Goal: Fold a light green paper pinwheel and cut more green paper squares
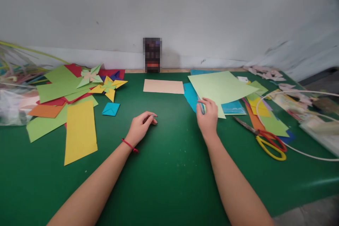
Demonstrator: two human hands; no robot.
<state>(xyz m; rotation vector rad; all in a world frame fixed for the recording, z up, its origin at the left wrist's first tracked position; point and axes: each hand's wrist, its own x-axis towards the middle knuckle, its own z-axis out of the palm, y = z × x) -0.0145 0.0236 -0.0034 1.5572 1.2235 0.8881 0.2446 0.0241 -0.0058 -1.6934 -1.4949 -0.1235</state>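
My left hand [143, 125], with a red cord bracelet [130, 146] at the wrist, rests on the green table [169, 183]. Its fingers are curled in, thumb against the index finger, with nothing visible in them. My right hand [208, 118] lies over the near left edge of a large pale green sheet of paper [219, 86]. A gap shows between its thumb and bent fingers; I see no firm grip on the sheet. Blue paper [190, 95] sticks out beneath that sheet. Behind my hands lies a pale peach paper rectangle [163, 86].
Scissors [258, 132] with red and yellow handles lie right. At the left are a folded blue square [111, 109], a yellow-green paper star [108, 87], a pale green paper pinwheel [90, 75], and a yellow sheet [81, 130]. A blurred dark object [152, 54] stands against the wall.
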